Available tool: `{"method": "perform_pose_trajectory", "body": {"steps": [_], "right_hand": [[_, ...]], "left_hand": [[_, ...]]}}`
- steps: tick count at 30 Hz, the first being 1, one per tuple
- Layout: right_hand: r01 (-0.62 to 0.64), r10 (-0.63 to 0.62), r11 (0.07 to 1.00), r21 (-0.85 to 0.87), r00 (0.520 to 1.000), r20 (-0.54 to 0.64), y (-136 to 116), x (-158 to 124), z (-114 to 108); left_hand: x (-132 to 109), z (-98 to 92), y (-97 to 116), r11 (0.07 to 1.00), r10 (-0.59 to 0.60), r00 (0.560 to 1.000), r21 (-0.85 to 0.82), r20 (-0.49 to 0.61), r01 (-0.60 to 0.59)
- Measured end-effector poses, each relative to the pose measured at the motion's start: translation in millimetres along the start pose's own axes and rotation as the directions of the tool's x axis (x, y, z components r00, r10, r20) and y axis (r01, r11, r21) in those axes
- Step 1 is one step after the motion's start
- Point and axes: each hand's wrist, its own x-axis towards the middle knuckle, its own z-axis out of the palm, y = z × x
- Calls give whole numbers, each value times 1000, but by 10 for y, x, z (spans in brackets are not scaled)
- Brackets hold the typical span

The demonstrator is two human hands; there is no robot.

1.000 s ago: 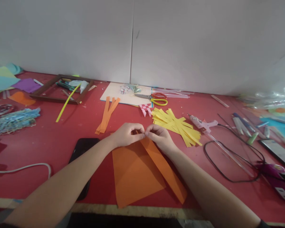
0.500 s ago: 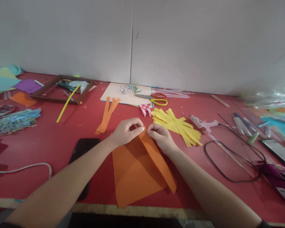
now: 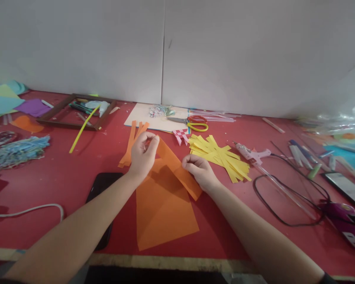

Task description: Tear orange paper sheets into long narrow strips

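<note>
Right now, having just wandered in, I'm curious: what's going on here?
A person is handling an orange paper strip: the left hand pinches its far end, and the right hand is at its long edge. Beneath, a larger orange sheet lies on the red table. Yellow strips and scissors lie beyond.

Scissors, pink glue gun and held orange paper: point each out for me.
Scissors (image 3: 186,121): head view, blades beside the pivot.
Pink glue gun (image 3: 254,156): head view, middle of its body.
Held orange paper (image 3: 176,167): head view, middle of its face.
</note>
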Motion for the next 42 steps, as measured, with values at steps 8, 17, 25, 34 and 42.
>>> {"method": "perform_pose_trajectory", "body": {"steps": [8, 17, 25, 34, 42], "right_hand": [[-31, 33, 998, 61, 999, -33, 3, 16, -16], [-4, 4, 997, 71, 1000, -3, 41, 15, -21], [19, -20, 998, 52, 1000, 15, 82, 28, -28], [7, -10, 995, 99, 1000, 22, 76, 43, -26], [-18, 9, 973, 228, 999, 39, 25, 28, -16]], "left_hand": [[-19, 42, 30, 881, -433, 837, -39, 335, 471], [-45, 9, 19, 919, -394, 789, 195, 471, 343], [-31, 67, -33, 926, -322, 890, -88, 322, 367], [54, 32, -92, 922, -331, 944, -213, -1, 323], [143, -5, -36, 791, -524, 841, -441, -132, 424]]}}
